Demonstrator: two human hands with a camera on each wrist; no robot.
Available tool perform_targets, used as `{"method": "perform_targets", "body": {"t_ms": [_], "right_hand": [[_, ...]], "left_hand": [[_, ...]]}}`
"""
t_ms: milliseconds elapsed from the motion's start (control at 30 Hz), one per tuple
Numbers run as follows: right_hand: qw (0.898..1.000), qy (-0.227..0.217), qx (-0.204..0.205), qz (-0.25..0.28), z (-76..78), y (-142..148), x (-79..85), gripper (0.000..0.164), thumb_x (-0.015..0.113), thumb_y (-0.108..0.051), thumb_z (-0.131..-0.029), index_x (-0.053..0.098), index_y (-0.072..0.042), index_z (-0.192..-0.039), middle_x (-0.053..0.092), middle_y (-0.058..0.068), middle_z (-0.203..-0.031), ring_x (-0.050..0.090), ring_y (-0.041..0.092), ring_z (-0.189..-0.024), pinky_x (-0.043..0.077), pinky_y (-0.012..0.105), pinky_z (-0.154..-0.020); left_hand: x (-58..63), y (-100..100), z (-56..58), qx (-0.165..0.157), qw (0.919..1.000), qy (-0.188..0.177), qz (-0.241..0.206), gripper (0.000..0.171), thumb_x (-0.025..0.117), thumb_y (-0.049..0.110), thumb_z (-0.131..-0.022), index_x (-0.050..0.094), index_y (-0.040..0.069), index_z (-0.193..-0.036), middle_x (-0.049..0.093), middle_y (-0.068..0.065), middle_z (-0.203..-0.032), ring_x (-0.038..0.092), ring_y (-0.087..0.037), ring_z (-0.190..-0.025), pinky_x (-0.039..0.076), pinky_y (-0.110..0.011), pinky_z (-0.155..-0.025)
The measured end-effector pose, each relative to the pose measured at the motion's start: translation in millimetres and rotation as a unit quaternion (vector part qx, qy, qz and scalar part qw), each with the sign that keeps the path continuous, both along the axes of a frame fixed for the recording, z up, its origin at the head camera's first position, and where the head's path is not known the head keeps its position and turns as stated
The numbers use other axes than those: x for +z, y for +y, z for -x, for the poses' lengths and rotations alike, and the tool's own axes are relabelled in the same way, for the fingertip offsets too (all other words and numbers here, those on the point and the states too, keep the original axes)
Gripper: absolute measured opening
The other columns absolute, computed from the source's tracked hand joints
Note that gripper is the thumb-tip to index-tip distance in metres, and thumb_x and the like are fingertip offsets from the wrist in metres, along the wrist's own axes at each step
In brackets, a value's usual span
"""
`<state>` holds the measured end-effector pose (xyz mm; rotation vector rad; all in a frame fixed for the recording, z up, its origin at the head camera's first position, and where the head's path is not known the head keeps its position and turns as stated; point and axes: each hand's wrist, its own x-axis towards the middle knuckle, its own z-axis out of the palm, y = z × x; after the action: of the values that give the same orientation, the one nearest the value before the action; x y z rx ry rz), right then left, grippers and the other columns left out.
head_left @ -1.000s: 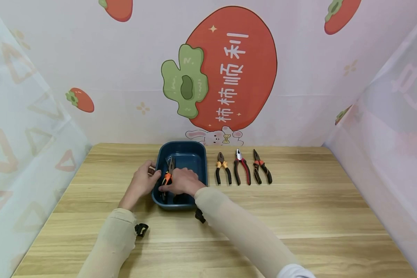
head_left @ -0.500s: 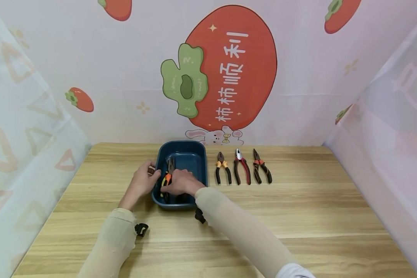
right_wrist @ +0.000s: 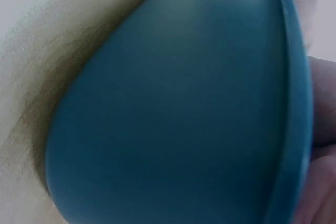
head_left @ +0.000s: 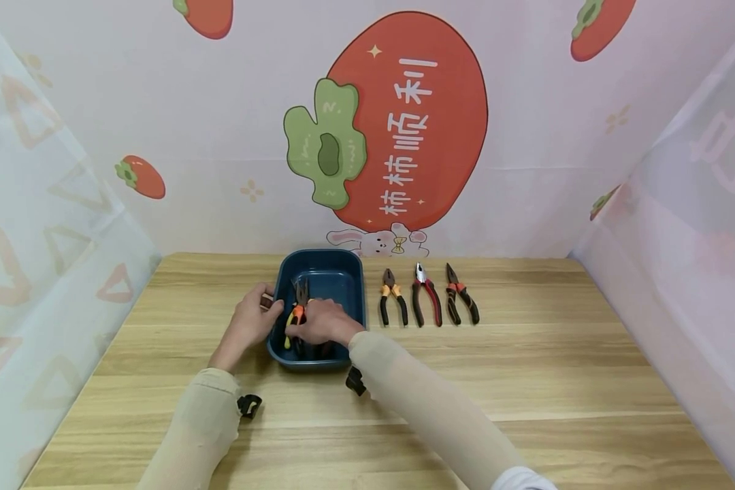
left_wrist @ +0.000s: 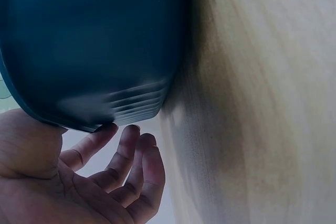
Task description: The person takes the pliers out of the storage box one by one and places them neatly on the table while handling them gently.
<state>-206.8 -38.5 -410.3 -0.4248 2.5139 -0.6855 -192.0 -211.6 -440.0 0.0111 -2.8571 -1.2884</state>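
A dark blue rectangular tub (head_left: 321,256) stands on the table near the back wall. My left hand (head_left: 252,320) pinches its left rim; in the left wrist view the thumb lies over the edge and the index fingertip touches the outer side. Inside the tub my right hand (head_left: 321,321) holds pliers (head_left: 299,310) with orange on the handles and dark jaws pointing to the back. A yellow handle part (head_left: 288,340) shows left of the thumb; which tool it belongs to I cannot tell. The tub wall (right_wrist: 184,103) hides most of the right hand in the right wrist view.
Right of the tub lie three pliers in a row, jaws to the back: yellow-and-black pliers (head_left: 393,299), red-and-black pliers (head_left: 427,296) and orange-and-black long-nose pliers (head_left: 462,296). A printed cloth wall (head_left: 220,204) rises behind the wooden table (head_left: 527,381).
Inside the tub, my right hand has shifted slightly right and the orange-handled pliers have moved a little, with more of the yellow handle part showing. My left hand stays on the rim.
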Motion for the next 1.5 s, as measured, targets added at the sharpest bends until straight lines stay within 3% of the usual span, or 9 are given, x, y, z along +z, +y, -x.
{"method": "perform_targets", "body": {"t_ms": [167, 533, 767, 1000, 1500], "right_hand": [[0.999, 0.000, -0.035, 0.027, 0.2, 7.9, 7.7, 0.043, 0.070, -0.045, -0.094, 0.054, -0.007, -0.104, 0.059, 0.010, -0.084, 0.064, 0.021, -0.055, 0.054, 0.031, -0.053], [0.995, -0.007, -0.079, 0.069, 0.6, 28.4, 26.3, 0.075, 0.072, -0.044, -0.093, 0.039, 0.002, -0.143, 0.062, 0.013, -0.077, 0.069, 0.025, -0.056, 0.058, 0.036, -0.055], [0.992, 0.009, -0.064, 0.111, -2.7, 43.5, 33.5, 0.056, 0.072, -0.036, -0.094, 0.046, -0.001, -0.131, 0.059, 0.012, -0.089, 0.067, 0.024, -0.059, 0.059, 0.038, -0.057], [0.987, 0.012, -0.056, 0.153, -5.8, 55.5, 38.6, 0.041, 0.073, -0.032, -0.095, 0.053, -0.004, -0.116, 0.061, 0.011, -0.085, 0.068, 0.025, -0.061, 0.059, 0.041, -0.061], [0.980, 0.037, -0.064, 0.183, -10.5, 78.0, 46.8, 0.037, 0.074, -0.027, -0.094, 0.052, -0.003, -0.111, 0.061, 0.012, -0.079, 0.072, 0.032, -0.067, 0.058, 0.034, -0.056]], "left_hand": [[0.9, 0.7, -0.9, -0.001, 1.0000, 0.000, -0.001, 0.024, 0.054, 0.014, -0.103, 0.053, -0.004, -0.119, 0.062, -0.026, -0.110, 0.062, -0.039, -0.100, 0.053, -0.049, -0.083], [0.5, 1.6, -2.0, -0.001, 1.0000, -0.001, 0.000, 0.022, 0.055, 0.014, -0.103, 0.053, -0.003, -0.116, 0.063, -0.024, -0.106, 0.062, -0.035, -0.094, 0.054, -0.041, -0.073], [0.0, 2.5, -1.6, 0.003, 1.0000, -0.001, 0.001, 0.022, 0.055, 0.014, -0.103, 0.053, -0.003, -0.117, 0.062, -0.025, -0.107, 0.063, -0.036, -0.096, 0.054, -0.044, -0.076], [-0.3, 1.4, -1.1, 0.005, 1.0000, 0.001, 0.001, 0.023, 0.055, 0.014, -0.103, 0.054, -0.004, -0.117, 0.063, -0.024, -0.107, 0.062, -0.036, -0.096, 0.054, -0.044, -0.077], [0.8, 3.7, -1.2, 0.006, 1.0000, 0.001, 0.003, 0.021, 0.054, 0.015, -0.103, 0.054, -0.002, -0.116, 0.063, -0.025, -0.109, 0.062, -0.036, -0.097, 0.055, -0.043, -0.077]]}}
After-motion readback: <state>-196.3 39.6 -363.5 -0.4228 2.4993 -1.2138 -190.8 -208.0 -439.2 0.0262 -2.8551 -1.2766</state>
